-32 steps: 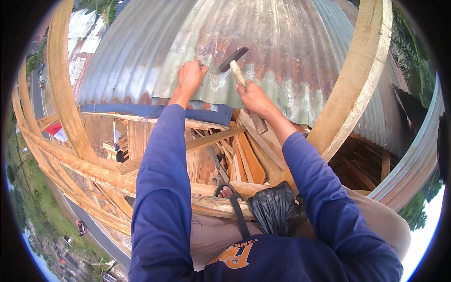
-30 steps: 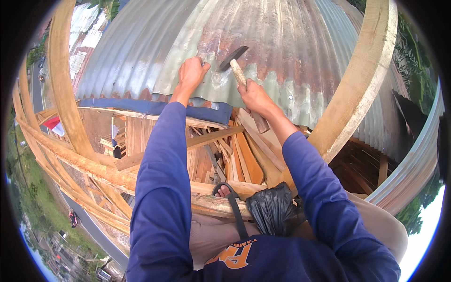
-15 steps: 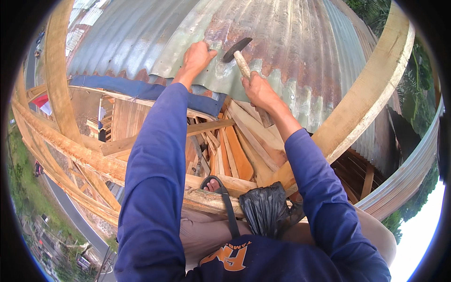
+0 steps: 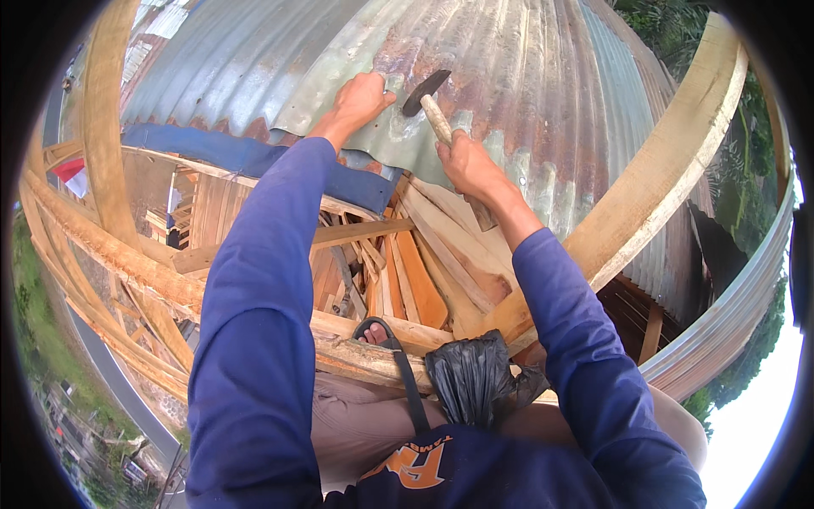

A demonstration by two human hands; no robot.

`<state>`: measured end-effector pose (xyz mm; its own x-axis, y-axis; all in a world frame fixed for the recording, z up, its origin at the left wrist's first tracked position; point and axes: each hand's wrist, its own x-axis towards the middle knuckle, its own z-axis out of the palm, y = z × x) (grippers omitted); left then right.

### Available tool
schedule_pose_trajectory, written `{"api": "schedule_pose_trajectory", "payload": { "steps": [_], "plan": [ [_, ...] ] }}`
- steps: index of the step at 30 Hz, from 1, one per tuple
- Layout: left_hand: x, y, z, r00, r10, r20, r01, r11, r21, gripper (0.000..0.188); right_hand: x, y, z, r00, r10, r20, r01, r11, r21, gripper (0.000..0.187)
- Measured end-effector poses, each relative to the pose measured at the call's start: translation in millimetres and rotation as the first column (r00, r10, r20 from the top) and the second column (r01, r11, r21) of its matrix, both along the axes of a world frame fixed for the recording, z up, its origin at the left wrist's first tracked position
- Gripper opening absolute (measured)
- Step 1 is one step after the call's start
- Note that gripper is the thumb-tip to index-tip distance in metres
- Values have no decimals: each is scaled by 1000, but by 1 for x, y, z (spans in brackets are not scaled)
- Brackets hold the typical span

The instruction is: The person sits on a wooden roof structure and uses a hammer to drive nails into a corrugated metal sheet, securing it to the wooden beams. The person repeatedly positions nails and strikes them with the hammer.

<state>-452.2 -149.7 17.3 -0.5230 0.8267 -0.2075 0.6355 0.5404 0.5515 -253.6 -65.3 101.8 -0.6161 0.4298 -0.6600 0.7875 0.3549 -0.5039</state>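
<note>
My right hand is wrapped round the wooden handle of a hammer. Its dark metal head hangs just above or against the corrugated roof sheet; I cannot tell whether it touches. To the left of the hammer head, my left hand is closed low over the sheet, thumb toward the hammer. Whatever its fingers may pinch is hidden or too small to make out. Rust stains the sheet around both hands, and its wavy lower edge ends just below them.
A black plastic bag hangs by my lap, near my sandalled foot on a beam. Timber posts rise left and right. Blue fabric lies along the roof edge. Loose boards lie below; a road shows far down.
The view has shifted slightly, so the beams and bag sit a little further left. Both hands and the hammer stay in nearly the same place over the sheet.
</note>
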Motion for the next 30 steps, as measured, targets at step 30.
{"api": "schedule_pose_trajectory", "payload": {
  "steps": [30],
  "plan": [
    [-11,6,1,987,-131,90,122,987,108,31,10,16,1,954,300,8,-295,932,211,38]
  ]
}}
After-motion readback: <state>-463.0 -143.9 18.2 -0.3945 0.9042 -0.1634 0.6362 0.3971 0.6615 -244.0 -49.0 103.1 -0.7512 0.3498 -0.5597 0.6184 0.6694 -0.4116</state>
